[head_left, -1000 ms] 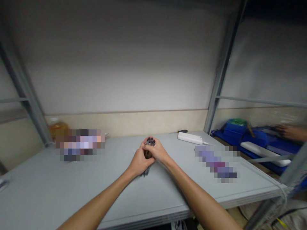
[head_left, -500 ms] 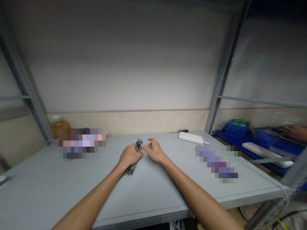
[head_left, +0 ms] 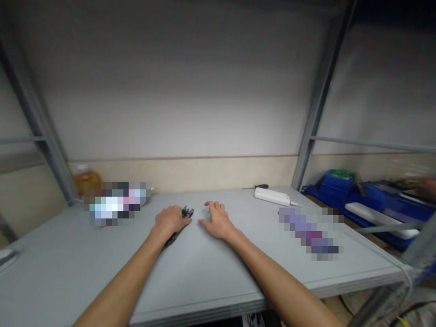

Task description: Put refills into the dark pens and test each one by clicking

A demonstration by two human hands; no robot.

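Note:
My left hand (head_left: 169, 221) is closed around a bundle of dark pens (head_left: 182, 218) and holds it low against the grey table (head_left: 211, 268), with the pen tips poking out to the right of my fingers. A short way to the right, my right hand (head_left: 215, 219) lies flat on the table with its fingers spread and nothing in it. The two hands are apart.
A white power strip (head_left: 271, 196) and a small dark tool (head_left: 259, 186) lie at the back right. An amber bottle (head_left: 86, 176) stands at the back left. Blue bins (head_left: 344, 186) fill the bench to the right, where another person's hand (head_left: 429, 185) shows. Metal rack posts (head_left: 315, 104) frame the table.
My hands, joined round the upright bundle a second ago, have parted. The left carried the pens left and down to the table; the right let go and flattened out.

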